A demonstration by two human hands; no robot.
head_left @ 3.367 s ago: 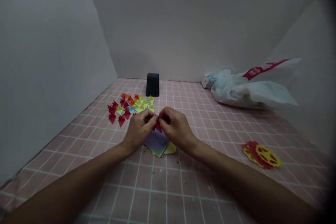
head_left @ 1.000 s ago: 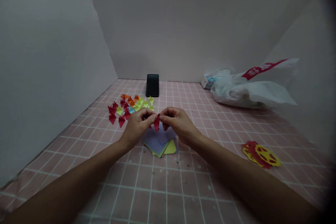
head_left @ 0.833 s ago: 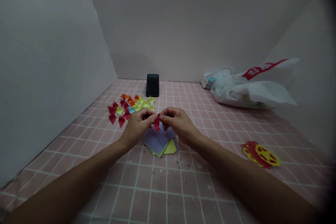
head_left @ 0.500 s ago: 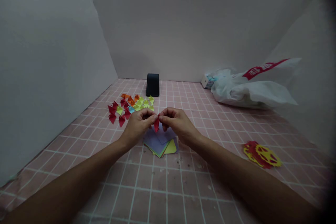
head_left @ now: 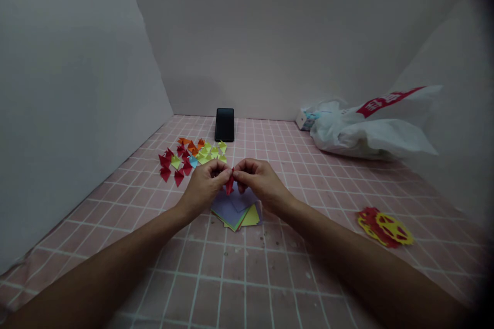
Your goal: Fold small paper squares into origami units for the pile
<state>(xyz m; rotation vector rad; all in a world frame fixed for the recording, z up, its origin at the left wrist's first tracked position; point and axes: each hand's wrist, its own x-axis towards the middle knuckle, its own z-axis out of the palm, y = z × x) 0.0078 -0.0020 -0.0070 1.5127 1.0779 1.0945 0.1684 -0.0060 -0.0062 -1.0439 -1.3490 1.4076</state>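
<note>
Between my two hands is a small red origami crane (head_left: pixel 229 186), partly covered by fingertips. My left hand (head_left: pixel 207 181) pinches it from the left side. From the right, the thumb and fingers of my right hand (head_left: pixel 259 179) are closed on its upper part. Just below lies a fanned stack of square paper sheets (head_left: pixel 230 212), purple on top with green and yellow edges showing. To the left of my left hand stand several finished paper cranes (head_left: pixel 179 177) in red, orange, yellow and blue.
A black phone (head_left: pixel 224 125) leans upright at the back. At the back right, a white plastic bag (head_left: pixel 358 136) with red print lies beside a small box (head_left: pixel 304 119). Red and yellow paper cutouts (head_left: pixel 386 228) lie on the right. Walls enclose the pink tiled surface (head_left: pixel 247 277).
The red crane has tilted slightly, and a bit more of it shows beside my left fingers. Both hands stay in nearly the same place.
</note>
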